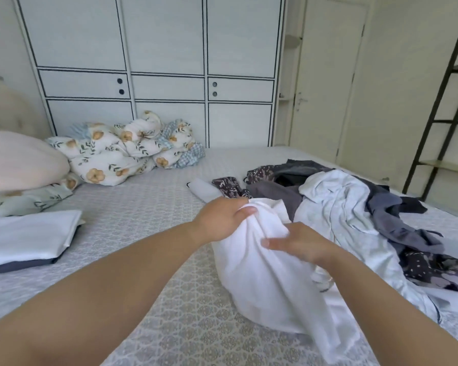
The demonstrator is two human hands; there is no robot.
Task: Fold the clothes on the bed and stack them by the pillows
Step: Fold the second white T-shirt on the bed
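Taking the white cloth garment [262,265] in the middle of the bed as the landmark: far to its left, by the pale pink pillow [19,162], lies a flat stack of folded clothes [27,239] — a white piece on top of a dark one. Beyond that, against the wall, sits a bunched floral quilt [122,151].

The left hand [222,220] is closed round the garment's upper end, fingers curled over a gathered bunch of cloth. The right hand [299,244] lies against the garment's right side lower down; its fingers look fairly straight, pressing or feeling along the fabric rather than pinching it, though the far side of the hand is hidden. The garment's long axis runs from the left hand's grip downward and toward the viewer, its lower part trailing on the patterned grey bedsheet [148,207]. My judgement is that the coming move turns on finding a second corner or edge low on that axis, and the right hand is the nearer one for it.

Right of the garment, touching it, spreads the unfolded heap of clothes [354,204] — pale blue, grey and dark patterned pieces. Behind stand white wardrobe doors [159,62]; at the far right, a black metal shelf frame [444,114].
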